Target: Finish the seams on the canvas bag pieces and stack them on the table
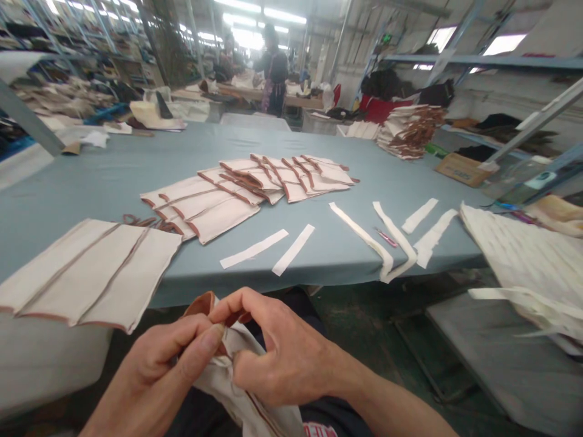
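Note:
Both my hands hold one cream fabric piece (237,388) with a brown trimmed edge, low in front of me below the table's edge. My left hand (159,370) pinches the brown edge between thumb and fingers. My right hand (277,352) is closed over the cloth beside it, fingertips at the same brown tip. The rest of the fabric hangs down toward my lap.
A grey-blue table (113,176) carries rows of cream pieces with brown trim (255,182), a flat set at the left (91,273), white strips (291,249) and a far stack (410,130). Cream fabric lies at right (523,255). A person stands far back (276,73).

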Motion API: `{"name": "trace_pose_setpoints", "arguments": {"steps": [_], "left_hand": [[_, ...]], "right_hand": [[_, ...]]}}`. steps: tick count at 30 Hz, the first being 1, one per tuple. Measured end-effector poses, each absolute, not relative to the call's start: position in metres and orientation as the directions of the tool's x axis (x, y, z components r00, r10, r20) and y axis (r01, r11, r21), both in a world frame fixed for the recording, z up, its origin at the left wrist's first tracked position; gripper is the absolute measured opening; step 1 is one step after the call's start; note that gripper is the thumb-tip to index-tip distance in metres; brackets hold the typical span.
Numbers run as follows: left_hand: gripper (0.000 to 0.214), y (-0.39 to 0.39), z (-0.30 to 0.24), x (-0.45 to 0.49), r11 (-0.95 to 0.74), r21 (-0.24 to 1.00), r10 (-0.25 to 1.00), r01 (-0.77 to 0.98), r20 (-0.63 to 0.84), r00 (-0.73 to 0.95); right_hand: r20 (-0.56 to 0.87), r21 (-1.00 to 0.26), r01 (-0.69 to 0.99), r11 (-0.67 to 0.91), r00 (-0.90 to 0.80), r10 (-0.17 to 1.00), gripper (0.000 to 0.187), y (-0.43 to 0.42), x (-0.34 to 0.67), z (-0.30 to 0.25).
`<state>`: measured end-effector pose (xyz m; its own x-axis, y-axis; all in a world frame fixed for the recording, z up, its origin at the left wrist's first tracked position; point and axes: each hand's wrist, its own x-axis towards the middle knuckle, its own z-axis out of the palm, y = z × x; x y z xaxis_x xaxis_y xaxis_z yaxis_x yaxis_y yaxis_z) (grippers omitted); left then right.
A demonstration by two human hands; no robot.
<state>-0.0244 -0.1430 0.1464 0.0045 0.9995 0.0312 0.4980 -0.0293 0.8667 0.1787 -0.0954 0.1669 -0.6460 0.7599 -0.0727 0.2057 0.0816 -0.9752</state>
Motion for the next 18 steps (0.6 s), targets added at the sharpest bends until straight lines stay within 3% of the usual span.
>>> {"name": "trace_pose_setpoints", "arguments": {"steps": [6, 13, 18], "left_hand": [[0.067, -0.148, 0.144, -0.031, -0.098, 0.881, 0.995, 0.463, 0.089, 0.042], [0.061, -0.159, 0.137, -0.033, -0.052, 0.854, 0.998, 0.518, 0.056, 0.008], [0.065, -0.164, 0.131, -0.027, -0.03, 0.865, 0.992, 0.501, 0.087, -0.092]], "right_hand": [[0.008, -0.99, 0.099, 0.103, -0.681, 0.732, 0.038, -0.096, 0.182, 0.161], [-0.106, -0.985, 0.172, -0.005, -0.584, 0.805, 0.031, -0.107, 0.165, 0.166], [-0.135, -0.99, 0.062, -0.124, -0.636, 0.76, 0.048, -0.119, 0.164, 0.154]]}}
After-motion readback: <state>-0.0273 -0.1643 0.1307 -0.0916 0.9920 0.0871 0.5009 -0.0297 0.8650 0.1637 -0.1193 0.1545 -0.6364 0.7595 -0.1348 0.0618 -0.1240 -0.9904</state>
